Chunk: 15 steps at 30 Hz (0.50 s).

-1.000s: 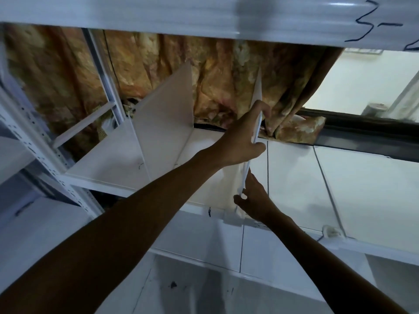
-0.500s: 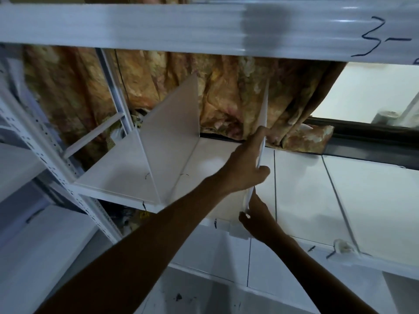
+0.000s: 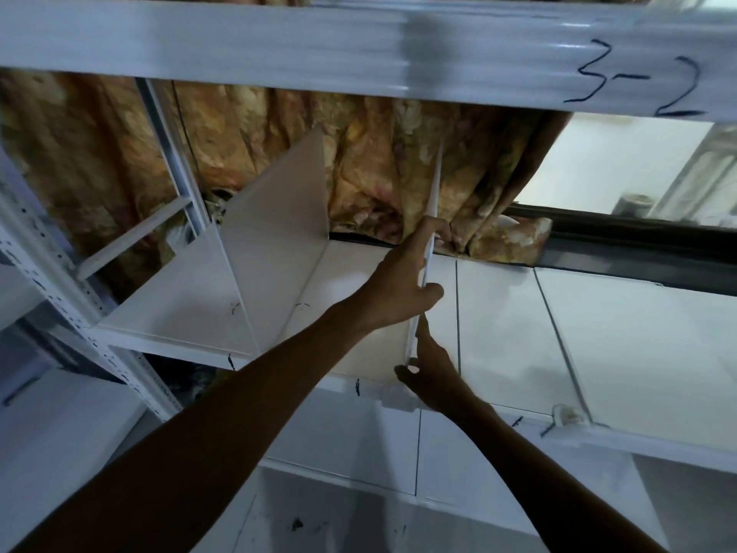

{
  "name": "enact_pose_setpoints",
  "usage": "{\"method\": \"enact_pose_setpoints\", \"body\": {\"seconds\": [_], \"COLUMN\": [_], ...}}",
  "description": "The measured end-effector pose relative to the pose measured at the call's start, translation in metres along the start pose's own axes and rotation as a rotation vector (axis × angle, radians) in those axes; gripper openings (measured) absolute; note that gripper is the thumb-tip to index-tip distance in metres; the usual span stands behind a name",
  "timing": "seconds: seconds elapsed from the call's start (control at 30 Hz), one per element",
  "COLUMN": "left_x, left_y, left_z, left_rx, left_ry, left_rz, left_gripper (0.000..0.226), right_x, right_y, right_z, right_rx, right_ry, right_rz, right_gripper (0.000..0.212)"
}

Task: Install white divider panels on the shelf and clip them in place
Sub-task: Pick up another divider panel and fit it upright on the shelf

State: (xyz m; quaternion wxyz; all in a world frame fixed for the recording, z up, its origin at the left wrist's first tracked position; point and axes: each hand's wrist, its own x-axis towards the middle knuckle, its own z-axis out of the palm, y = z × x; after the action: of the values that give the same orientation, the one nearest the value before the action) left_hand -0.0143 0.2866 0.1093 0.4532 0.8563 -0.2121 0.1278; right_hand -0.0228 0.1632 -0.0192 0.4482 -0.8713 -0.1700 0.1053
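Note:
A white divider panel stands upright and edge-on on the white shelf. My left hand grips it around its middle. My right hand pinches its lower front corner at the shelf's front lip, beside a white clip. A second white divider panel stands upright further left on the same shelf. Another white clip sits on the front lip to the right.
A white beam marked "3-2" crosses overhead. A perforated white upright stands at the left. A brown patterned curtain hangs behind the shelf, with a dark window sill to its right. Lower shelves lie below.
The view has tilted up, so everything sits lower in frame. Both hands keep their hold on the edge-on panel, and its place on the shelf looks unchanged.

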Motion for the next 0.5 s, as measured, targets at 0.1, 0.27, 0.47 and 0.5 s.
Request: {"method": "enact_pose_setpoints", "body": {"seconds": [0.1, 0.27, 0.47, 0.5], "left_x": [0.0, 0.0, 0.011, 0.015], "left_y": [0.002, -0.001, 0.008, 0.011], "left_z": [-0.001, -0.002, -0.006, -0.007], "left_rx": [-0.019, -0.039, -0.028, -0.031], "left_ry": [-0.016, -0.025, 0.141, 0.161], "left_rz": [-0.016, -0.013, -0.004, 0.002], "left_gripper": [0.06, 0.069, 0.066, 0.066], "right_x": [-0.001, -0.008, -0.019, -0.022], "right_y": [-0.001, -0.003, -0.01, -0.01], "right_z": [-0.003, -0.012, -0.034, -0.038], "right_rx": [-0.024, -0.093, -0.167, -0.172], "right_ry": [0.006, 0.03, 0.082, 0.101], "right_rz": [0.022, 0.019, -0.002, -0.004], "right_gripper": [0.107, 0.111, 0.108, 0.107]}}
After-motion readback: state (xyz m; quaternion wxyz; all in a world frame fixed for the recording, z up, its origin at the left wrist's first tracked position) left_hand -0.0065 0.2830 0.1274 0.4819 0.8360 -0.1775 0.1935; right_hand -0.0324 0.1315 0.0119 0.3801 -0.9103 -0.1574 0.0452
